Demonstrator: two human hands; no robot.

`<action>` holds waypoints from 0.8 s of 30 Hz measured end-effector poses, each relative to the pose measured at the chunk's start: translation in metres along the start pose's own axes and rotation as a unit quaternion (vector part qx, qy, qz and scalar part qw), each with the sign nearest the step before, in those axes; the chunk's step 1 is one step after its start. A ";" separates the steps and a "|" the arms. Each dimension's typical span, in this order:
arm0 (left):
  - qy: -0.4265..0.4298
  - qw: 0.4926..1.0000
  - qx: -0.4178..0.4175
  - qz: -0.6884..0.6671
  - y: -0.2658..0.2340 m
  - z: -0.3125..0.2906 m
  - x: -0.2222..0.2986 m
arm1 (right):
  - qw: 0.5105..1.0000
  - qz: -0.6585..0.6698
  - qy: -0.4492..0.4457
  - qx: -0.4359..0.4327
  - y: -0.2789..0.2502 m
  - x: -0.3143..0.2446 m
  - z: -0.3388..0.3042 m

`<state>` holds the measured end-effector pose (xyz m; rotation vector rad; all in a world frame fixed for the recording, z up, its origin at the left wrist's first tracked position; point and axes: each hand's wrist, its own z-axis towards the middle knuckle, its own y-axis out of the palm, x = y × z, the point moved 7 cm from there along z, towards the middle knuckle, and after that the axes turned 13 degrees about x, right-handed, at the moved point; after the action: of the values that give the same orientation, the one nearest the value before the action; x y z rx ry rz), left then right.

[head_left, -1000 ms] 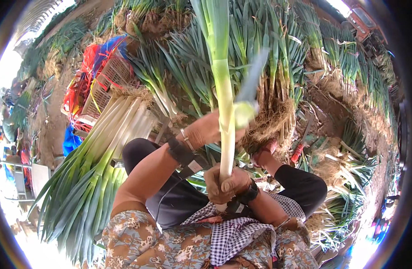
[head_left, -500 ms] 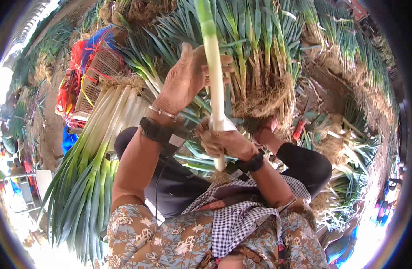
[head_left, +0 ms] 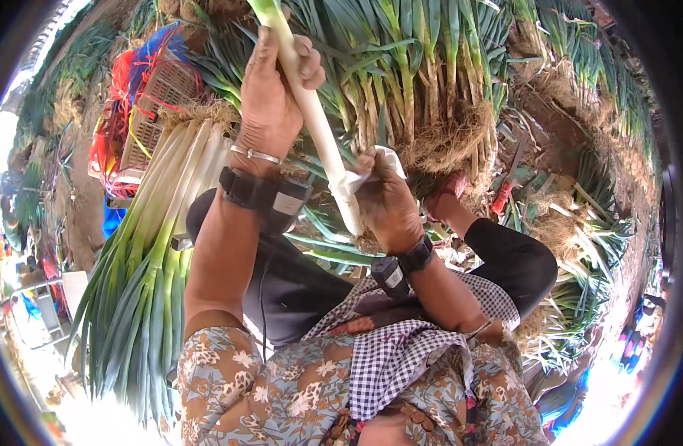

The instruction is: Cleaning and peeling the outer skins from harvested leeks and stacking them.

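Note:
A long white-shafted leek point(head_left: 317, 123) slants across the middle, its green end leaving the top edge and its roots pointing down toward my lap. My left hand point(head_left: 269, 100) is wrapped round the upper shaft, fingers closing on its right side. Beside the root end, my right hand point(head_left: 389, 204) pinches a strip of white outer skin point(head_left: 391, 160), which is still joined to the shaft. Some of its fingers are hidden from view. To my left lies a bundle of peeled leeks point(head_left: 181, 175), roots away from me and green leaves toward me.
A tan plastic basket point(head_left: 154, 111) with red and blue strings stands at the far left. Unpeeled leeks point(head_left: 430, 89) lie in a heap ahead. On the right are a red-handled knife point(head_left: 502, 198) and scattered leek trimmings point(head_left: 571, 245).
My left hand has gone from spread fingers to gripping the leek. The leek has tilted left at the top. My right hand has moved right and up, drawing the skin away.

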<state>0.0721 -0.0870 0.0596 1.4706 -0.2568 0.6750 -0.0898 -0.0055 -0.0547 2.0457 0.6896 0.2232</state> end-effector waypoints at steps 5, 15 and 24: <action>0.010 0.999 0.036 0.036 -0.011 0.008 0.018 | 0.985 -0.153 -0.034 -0.074 0.014 -0.013 -0.019; 0.006 0.997 0.040 0.064 -0.054 0.029 0.049 | 0.542 -0.723 -0.380 -0.197 0.035 -0.009 -0.088; 0.136 0.988 0.050 0.055 -0.037 0.018 0.092 | 0.846 -0.526 0.014 0.085 -0.101 -0.085 -0.055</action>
<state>0.1698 -0.0786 0.0816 1.4475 -0.0936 0.9801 -0.2211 0.0287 -0.0989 1.5315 1.7734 -0.4634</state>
